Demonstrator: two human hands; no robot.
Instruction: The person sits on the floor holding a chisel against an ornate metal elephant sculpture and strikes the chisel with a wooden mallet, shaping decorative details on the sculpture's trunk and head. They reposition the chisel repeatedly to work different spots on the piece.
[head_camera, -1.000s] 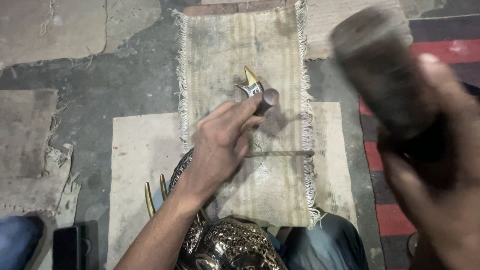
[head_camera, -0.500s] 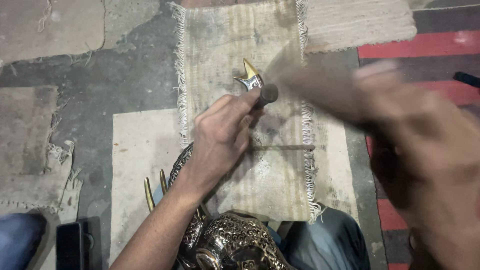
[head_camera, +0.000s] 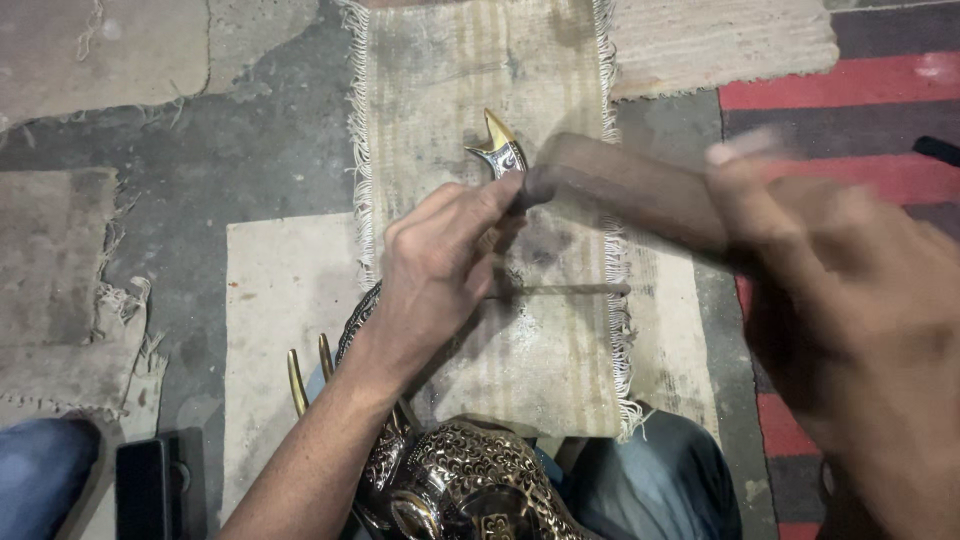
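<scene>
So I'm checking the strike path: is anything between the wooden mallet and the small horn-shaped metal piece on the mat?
Nothing visible. The mallet in the right hand has its blurred end right at the horn-shaped piece. Only the left hand's fingertips sit close below, pinching the piece.

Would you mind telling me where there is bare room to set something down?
Free: the pale mat left of the fringed woven cloth, and dark floor above it. Crowded: the cloth's middle, where the left hand pins a small brass piece.
</scene>
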